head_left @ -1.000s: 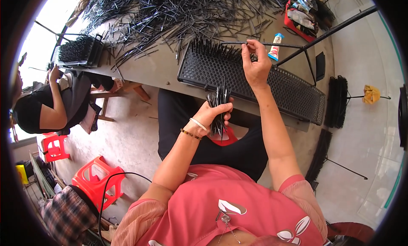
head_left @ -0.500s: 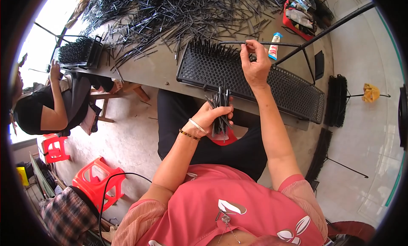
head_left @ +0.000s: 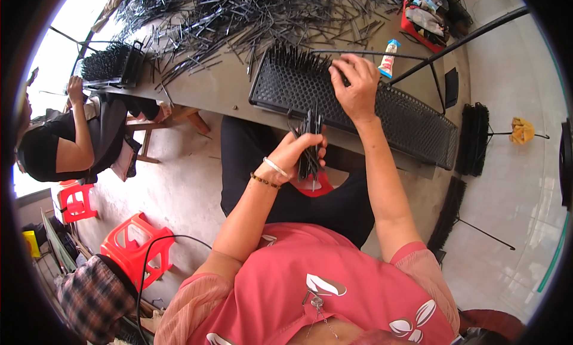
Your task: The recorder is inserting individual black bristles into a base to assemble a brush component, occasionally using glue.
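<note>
Black strips (head_left: 313,125) are bunched in your left hand (head_left: 292,149), fingers wrapped round them, just off the near edge of the tabletop (head_left: 197,100), where the perforated panel (head_left: 292,93) lies. Grip that bundle evenly, and work your right hand (head_left: 358,94) gently so it doesn't bend the upright strips (head_left: 292,59) beside it. Those right fingers curl over the holes; whether they pinch anything can't be told. The panel's underside is hidden.

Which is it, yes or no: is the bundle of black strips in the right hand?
No, the left hand grips the bundle.
</note>
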`<state>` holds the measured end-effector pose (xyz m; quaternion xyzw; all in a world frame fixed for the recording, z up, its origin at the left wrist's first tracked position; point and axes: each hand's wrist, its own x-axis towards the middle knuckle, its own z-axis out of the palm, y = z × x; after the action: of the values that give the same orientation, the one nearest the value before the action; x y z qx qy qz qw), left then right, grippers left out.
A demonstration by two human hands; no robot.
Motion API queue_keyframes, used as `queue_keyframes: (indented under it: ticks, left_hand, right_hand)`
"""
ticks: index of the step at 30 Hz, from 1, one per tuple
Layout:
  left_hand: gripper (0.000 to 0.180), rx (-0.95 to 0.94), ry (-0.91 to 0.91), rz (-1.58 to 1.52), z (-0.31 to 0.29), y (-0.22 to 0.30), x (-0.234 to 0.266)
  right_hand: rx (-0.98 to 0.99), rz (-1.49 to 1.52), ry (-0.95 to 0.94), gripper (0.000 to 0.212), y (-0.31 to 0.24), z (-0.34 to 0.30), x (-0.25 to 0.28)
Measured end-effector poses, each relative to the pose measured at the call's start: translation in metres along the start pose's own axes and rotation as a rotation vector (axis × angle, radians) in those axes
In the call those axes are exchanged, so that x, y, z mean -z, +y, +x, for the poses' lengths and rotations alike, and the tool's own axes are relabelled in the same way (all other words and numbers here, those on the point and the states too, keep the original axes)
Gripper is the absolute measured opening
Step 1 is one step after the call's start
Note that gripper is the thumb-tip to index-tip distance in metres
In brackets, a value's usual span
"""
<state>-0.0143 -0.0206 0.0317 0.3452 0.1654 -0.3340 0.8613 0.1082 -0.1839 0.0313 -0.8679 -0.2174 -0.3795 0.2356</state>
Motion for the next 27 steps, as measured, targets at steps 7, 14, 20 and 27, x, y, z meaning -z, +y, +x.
queue_keyframes:
  ticks: [7,14,20,27]
  left_hand:
    - [0.021,-0.107,0.02,-0.006,0.003,0.013,-0.003]
    - [0.021,-0.182,0.054,-0.137,0.012,0.018,-0.005]
    - [0.021,-0.125,-0.002,-0.111,0.012,0.004,-0.006]
    - [0.023,-0.088,-0.019,-0.087,0.007,0.0,-0.014]
  right_hand:
    - [-0.272,0.522,-0.173,0.017,-0.032,-0.029,0.055]
    - [-0.283,0.765,-0.445,0.033,-0.067,-0.076,0.097]
    - [-0.168,0.728,-0.377,0.028,-0.064,-0.081,0.092]
    - [-0.447,0.704,-0.131,0.011,-0.065,-0.08,0.097]
